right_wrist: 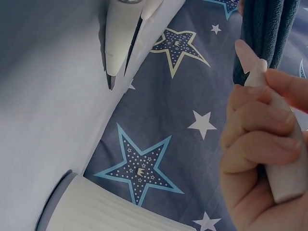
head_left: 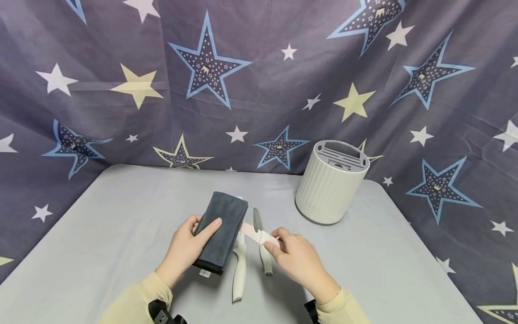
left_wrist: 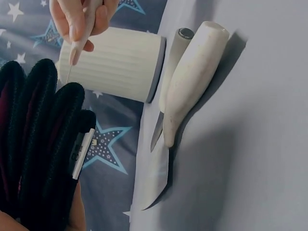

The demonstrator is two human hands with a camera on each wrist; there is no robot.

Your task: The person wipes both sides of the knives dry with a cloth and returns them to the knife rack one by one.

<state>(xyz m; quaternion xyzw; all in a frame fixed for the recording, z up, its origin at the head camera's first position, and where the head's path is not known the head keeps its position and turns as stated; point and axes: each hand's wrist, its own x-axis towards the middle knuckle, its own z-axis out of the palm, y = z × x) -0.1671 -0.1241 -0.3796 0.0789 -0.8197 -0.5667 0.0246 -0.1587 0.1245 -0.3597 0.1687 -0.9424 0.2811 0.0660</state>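
Observation:
My left hand [head_left: 181,249] grips a folded dark grey cloth [head_left: 223,229], thumb on top and fingers underneath. Thick layered folds and a small white tag show in the left wrist view. In my right hand [head_left: 298,258] is a knife [right_wrist: 284,168] with a white handle, fingers curled round it. Its pinkish blade points left and meets the cloth's right edge, where its far part is hidden. Beneath the hands, a larger white-handled knife [head_left: 239,274] lies on the table, with a smaller knife [head_left: 265,261] just right of it.
A ribbed white knife block [head_left: 329,193] with a slotted grey top stands at the back right of the table. The pale grey table [head_left: 121,216] ends at a dark curtain [head_left: 259,112] printed with stars, which hangs behind and at both sides.

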